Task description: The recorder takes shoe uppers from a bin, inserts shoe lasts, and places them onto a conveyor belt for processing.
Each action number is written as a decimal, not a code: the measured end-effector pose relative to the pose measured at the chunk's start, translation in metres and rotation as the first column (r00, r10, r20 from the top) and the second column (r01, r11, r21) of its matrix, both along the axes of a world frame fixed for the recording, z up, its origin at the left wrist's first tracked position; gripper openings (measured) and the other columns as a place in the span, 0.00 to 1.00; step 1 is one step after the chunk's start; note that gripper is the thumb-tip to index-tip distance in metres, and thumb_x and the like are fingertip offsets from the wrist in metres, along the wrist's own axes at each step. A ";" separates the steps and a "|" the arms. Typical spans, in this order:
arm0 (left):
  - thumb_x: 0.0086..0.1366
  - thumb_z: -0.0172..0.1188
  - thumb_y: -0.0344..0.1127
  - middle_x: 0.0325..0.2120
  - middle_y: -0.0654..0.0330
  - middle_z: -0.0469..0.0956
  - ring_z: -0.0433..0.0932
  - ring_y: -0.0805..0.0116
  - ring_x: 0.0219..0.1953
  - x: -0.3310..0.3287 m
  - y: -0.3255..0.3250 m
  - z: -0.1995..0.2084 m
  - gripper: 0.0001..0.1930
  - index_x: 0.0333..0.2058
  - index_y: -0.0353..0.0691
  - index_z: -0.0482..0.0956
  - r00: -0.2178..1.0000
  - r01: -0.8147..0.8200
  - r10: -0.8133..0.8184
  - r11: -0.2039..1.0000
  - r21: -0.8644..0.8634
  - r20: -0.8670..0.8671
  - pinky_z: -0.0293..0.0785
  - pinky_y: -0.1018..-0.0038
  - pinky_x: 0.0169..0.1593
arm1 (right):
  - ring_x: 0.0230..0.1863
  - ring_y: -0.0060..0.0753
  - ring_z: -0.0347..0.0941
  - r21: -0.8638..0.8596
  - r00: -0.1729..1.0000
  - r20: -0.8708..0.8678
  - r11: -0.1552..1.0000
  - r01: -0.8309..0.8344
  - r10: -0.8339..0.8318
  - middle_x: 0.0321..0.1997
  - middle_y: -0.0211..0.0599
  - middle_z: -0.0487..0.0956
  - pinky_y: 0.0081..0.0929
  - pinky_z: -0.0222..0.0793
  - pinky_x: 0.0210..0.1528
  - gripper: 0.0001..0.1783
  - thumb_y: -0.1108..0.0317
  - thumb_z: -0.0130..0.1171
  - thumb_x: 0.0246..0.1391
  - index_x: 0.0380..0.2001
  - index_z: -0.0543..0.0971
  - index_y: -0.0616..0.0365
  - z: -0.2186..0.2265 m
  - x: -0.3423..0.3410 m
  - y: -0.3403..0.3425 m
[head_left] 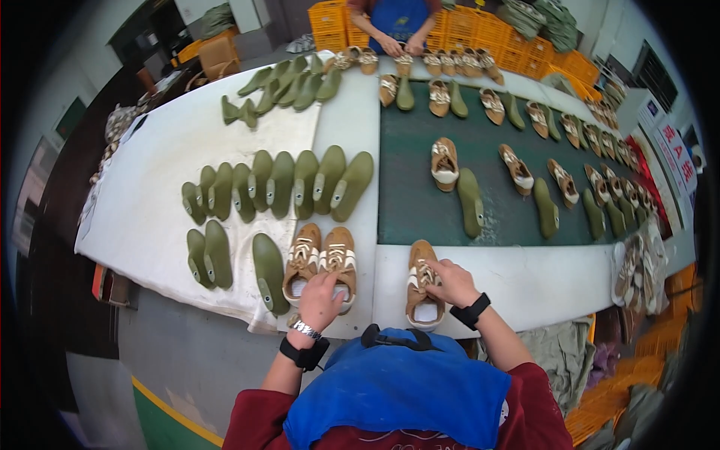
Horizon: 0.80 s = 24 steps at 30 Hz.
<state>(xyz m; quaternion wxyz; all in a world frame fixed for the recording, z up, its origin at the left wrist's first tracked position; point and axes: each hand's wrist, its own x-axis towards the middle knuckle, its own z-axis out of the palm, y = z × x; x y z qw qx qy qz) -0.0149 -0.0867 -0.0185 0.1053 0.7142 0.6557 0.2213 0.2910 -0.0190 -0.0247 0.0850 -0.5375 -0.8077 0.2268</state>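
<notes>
- Left hand [321,298] lay with loose fingers touching a tan shoe [339,259], grasping nothing, on the tabletop [525,281].
- Right hand [452,283] pinched white laces of another tan, white-insoled shoe [422,289] beneath its fingers.

Tan shoes [337,259] with white-striped straps and white insoles sit at lower centre – another tan shoe [422,289] beside them. Olive-green lasts [300,184] lie in rows on a white cloth [142,202] at left. The belt [420,202] at centre right is dark green. Orange crates [480,30] stack along the top – a blue apron [397,386] over a dark red shirt [540,412] at the bottom.
</notes>
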 end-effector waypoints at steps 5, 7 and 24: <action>0.50 0.61 0.38 0.39 0.48 0.73 0.72 0.50 0.41 0.091 0.043 -0.003 0.26 0.48 0.39 0.68 0.900 0.436 -0.424 0.874 -0.216 0.101 0.71 0.63 0.44 | 0.39 0.51 0.73 -0.352 0.988 -0.127 0.935 0.036 -0.085 0.37 0.54 0.75 0.40 0.69 0.41 0.41 0.66 0.61 0.37 0.59 0.58 0.50 -0.030 0.025 -0.020; 0.49 0.62 0.39 0.39 0.48 0.72 0.73 0.50 0.41 0.123 0.051 -0.008 0.28 0.49 0.39 0.67 0.888 0.452 -0.457 0.844 -0.289 0.057 0.71 0.63 0.43 | 0.37 0.52 0.73 -0.245 0.968 -0.199 0.964 0.103 -0.154 0.35 0.55 0.76 0.41 0.69 0.41 0.39 0.68 0.59 0.38 0.58 0.59 0.52 -0.041 0.021 -0.025; 0.51 0.52 0.28 0.25 0.54 0.72 0.75 0.52 0.22 0.136 0.050 0.014 0.14 0.39 0.45 0.70 0.869 0.496 -0.495 0.866 0.068 -0.032 0.72 0.60 0.24 | 0.27 0.47 0.73 0.271 0.882 -0.423 0.900 0.341 -0.207 0.25 0.41 0.75 0.38 0.70 0.30 0.22 0.64 0.57 0.42 0.44 0.71 0.54 0.004 0.000 -0.043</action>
